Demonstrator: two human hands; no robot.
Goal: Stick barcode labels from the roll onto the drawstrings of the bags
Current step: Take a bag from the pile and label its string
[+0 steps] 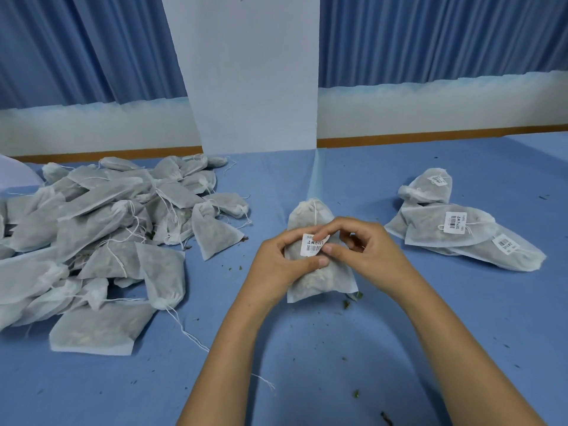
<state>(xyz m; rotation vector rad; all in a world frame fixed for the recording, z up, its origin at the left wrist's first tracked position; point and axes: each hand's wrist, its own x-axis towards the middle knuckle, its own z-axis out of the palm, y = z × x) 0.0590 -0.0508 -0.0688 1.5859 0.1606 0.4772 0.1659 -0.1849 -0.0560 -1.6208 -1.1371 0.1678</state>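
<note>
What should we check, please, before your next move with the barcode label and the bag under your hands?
1. Barcode label gripped: ok, left hand and right hand both pinch it.
2. Print side: ok, the barcode faces up.
3. Bag placed: ok, it lies on the table under the hands, neck pointing away.
4. Drawstring inside the label: cannot tell, it runs from the neck behind the hands.
5. Label roll at hand: cannot tell, not in view.
6. Piles kept apart: ok, labelled bags lie right, unlabelled pile left.
</note>
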